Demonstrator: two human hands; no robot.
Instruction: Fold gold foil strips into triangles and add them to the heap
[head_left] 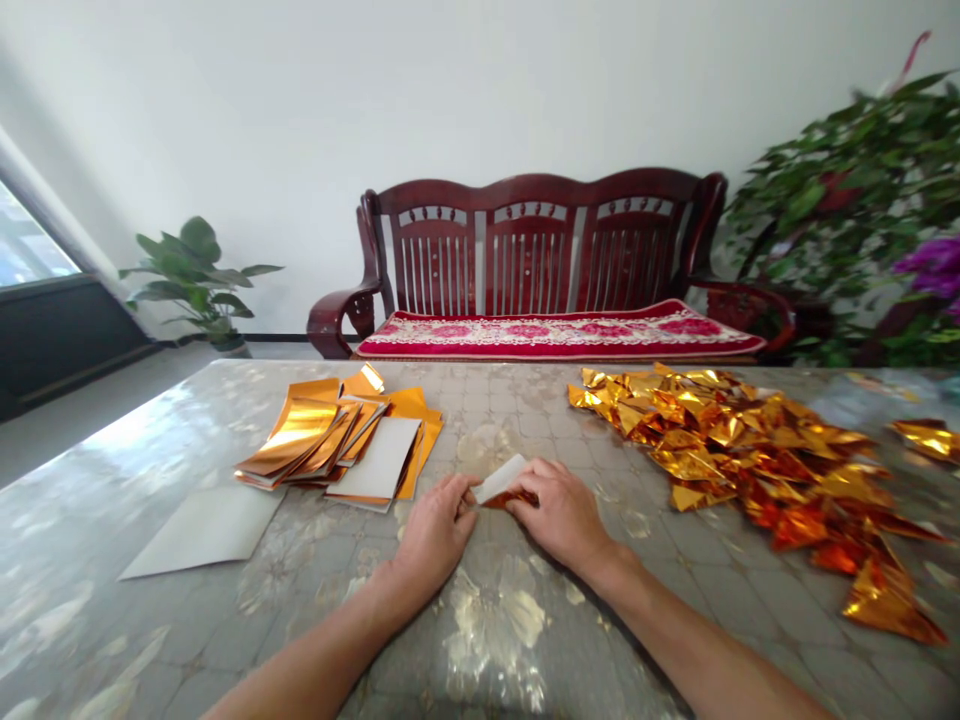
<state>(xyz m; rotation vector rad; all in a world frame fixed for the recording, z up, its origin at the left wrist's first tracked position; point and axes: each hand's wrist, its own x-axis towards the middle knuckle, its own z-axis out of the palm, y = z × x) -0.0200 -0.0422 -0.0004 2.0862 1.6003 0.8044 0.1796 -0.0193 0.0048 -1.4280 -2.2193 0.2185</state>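
Note:
Both my hands rest on the patterned table (495, 620) near its middle and pinch one small sheet of gold foil paper (501, 481), white side up and partly folded. My left hand (435, 530) grips its left edge with closed fingers. My right hand (559, 510) presses and holds its right side, fingers curled over it. A stack of flat gold foil sheets (337, 440) lies just left of my hands. A heap of folded gold pieces (750, 450) lies to the right.
A single sheet, white side up (206, 525), lies at the near left. One stray folded gold piece (926, 438) sits at the far right. Behind the table stand a dark red wooden bench (540, 260) with a red cushion and potted plants (199, 275) on both sides.

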